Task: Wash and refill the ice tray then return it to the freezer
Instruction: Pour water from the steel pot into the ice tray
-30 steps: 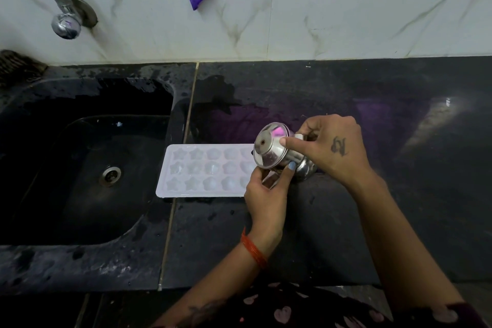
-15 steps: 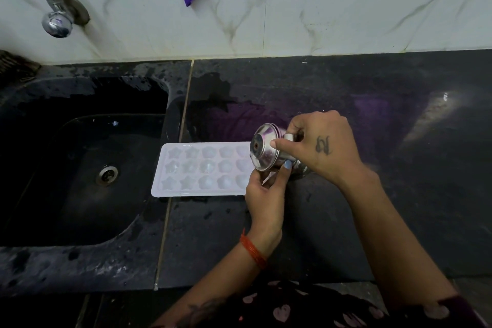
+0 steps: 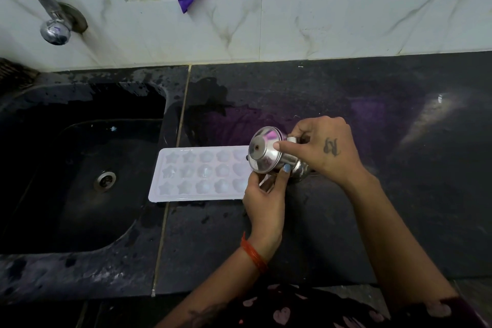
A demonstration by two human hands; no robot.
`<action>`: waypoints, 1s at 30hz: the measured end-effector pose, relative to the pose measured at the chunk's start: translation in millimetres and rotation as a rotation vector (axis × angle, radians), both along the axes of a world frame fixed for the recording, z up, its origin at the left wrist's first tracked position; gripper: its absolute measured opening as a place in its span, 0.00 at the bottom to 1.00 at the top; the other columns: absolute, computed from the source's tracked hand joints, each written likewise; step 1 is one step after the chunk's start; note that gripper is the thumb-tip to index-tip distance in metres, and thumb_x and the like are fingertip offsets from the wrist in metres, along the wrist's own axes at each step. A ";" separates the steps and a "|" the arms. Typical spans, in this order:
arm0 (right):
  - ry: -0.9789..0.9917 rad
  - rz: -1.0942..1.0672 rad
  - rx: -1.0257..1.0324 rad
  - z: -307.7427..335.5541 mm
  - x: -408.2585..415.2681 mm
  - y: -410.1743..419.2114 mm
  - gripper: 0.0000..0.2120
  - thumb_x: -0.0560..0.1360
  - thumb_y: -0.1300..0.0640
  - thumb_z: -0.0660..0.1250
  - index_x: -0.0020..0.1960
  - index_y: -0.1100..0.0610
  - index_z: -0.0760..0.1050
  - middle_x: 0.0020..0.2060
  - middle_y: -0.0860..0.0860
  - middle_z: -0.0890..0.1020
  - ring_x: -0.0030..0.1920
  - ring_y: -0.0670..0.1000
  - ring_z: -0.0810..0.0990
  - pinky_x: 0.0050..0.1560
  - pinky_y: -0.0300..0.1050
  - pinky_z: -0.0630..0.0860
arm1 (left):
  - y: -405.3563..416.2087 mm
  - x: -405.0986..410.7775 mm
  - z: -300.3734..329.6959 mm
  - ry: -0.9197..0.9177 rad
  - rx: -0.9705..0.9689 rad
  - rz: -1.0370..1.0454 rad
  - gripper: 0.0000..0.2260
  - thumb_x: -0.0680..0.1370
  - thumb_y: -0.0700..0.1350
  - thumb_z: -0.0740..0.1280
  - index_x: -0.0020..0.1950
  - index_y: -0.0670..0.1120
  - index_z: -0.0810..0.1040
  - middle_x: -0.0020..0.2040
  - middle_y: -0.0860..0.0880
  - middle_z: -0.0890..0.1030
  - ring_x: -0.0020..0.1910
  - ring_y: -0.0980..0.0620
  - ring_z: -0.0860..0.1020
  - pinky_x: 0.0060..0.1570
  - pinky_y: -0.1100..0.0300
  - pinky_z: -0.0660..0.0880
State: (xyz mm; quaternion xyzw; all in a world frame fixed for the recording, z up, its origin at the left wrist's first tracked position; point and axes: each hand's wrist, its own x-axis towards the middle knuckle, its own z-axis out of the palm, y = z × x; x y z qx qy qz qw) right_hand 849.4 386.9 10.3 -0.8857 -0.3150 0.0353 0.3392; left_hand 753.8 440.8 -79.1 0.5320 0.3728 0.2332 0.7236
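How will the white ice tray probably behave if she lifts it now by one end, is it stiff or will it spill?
The ice tray looks like thin moulded plastic, so it may flex slightly. Its shallow star and round cells seem to glisten, so tilting would likely spill water. The counter beneath looks wet, so the tray could slide when pushed.

No printed text, label, brand or number can be read anywhere; the only mark is a small dark tattoo (image 3: 332, 147) on the back of the right hand (image 3: 323, 150), a curling figure whose letters or meaning cannot be made out; another dark tattoo (image 3: 206, 313) shows on the left forearm near the bottom edge, too blurred to read; the steel vessel (image 3: 269, 153) in that hand carries no lettering that shows; the white ice tray (image 3: 197, 173) bears only moulded star, round and heart shapes, no writing.
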 end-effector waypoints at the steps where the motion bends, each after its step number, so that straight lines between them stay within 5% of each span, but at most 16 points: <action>1: 0.020 -0.011 0.022 -0.7 1.5 -2.5 0.13 0.66 0.45 0.74 0.34 0.55 0.80 0.29 0.48 0.82 0.33 0.46 0.80 0.39 0.48 0.78 | -0.6 0.0 1.1 -0.002 0.021 -0.008 0.13 0.73 0.47 0.73 0.56 0.47 0.81 0.50 0.50 0.85 0.51 0.55 0.83 0.58 0.52 0.78; 9: 0.086 -0.075 0.070 -0.6 8.0 -13.2 0.15 0.64 0.44 0.75 0.34 0.56 0.81 0.29 0.49 0.83 0.33 0.47 0.82 0.40 0.48 0.80 | -5.7 3.6 4.4 -0.016 0.065 -0.051 0.12 0.74 0.47 0.72 0.57 0.49 0.81 0.49 0.56 0.84 0.50 0.63 0.81 0.54 0.64 0.76; 15: 0.013 -0.045 -0.009 3.0 6.3 -15.0 0.13 0.67 0.45 0.74 0.34 0.55 0.80 0.28 0.48 0.81 0.32 0.46 0.80 0.37 0.46 0.77 | -13.4 6.2 -0.8 -0.033 -0.029 -0.058 0.14 0.75 0.47 0.71 0.59 0.45 0.79 0.53 0.50 0.84 0.55 0.54 0.82 0.61 0.50 0.76; 23: -0.072 -0.009 -0.111 8.7 3.2 -14.9 0.13 0.69 0.45 0.72 0.34 0.54 0.79 0.29 0.49 0.80 0.33 0.49 0.78 0.39 0.41 0.66 | -18.9 9.9 -3.3 -0.063 -0.096 -0.076 0.19 0.71 0.54 0.70 0.58 0.46 0.80 0.54 0.49 0.84 0.57 0.51 0.81 0.63 0.49 0.74; 30: -0.115 0.010 -0.143 8.9 3.5 -14.6 0.12 0.70 0.46 0.71 0.35 0.54 0.79 0.31 0.51 0.82 0.35 0.51 0.79 0.38 0.41 0.67 | -22.3 10.2 -3.8 -0.083 -0.137 -0.075 0.15 0.77 0.46 0.68 0.62 0.43 0.78 0.57 0.46 0.83 0.59 0.50 0.80 0.65 0.48 0.73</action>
